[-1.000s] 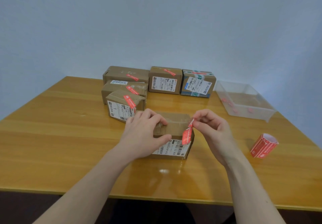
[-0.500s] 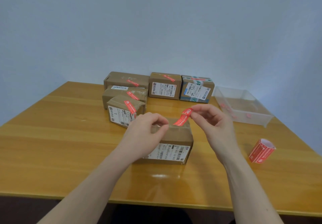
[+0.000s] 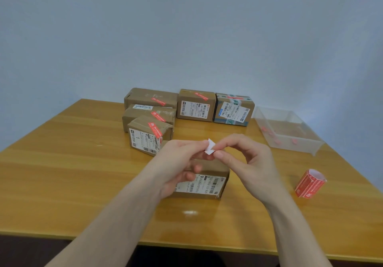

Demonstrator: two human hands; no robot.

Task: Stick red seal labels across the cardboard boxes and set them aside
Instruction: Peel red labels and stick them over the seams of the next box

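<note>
Red seal label (image 3: 209, 149), white backing showing, frame centre, pinched btwn left hand (image 3: 178, 163) & right hand (image 3: 246, 158); could curl/self-stick above brown cardboard box (image 3: 207, 183).

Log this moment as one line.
hands: left hand and right hand pinch white slip | box: unsealed | roll: right

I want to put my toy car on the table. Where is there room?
The left side of the table is bare, left of the stacked boxes. The near edge is bare too. The back middle is crowded, and the tray and label roll fill the right.
</note>
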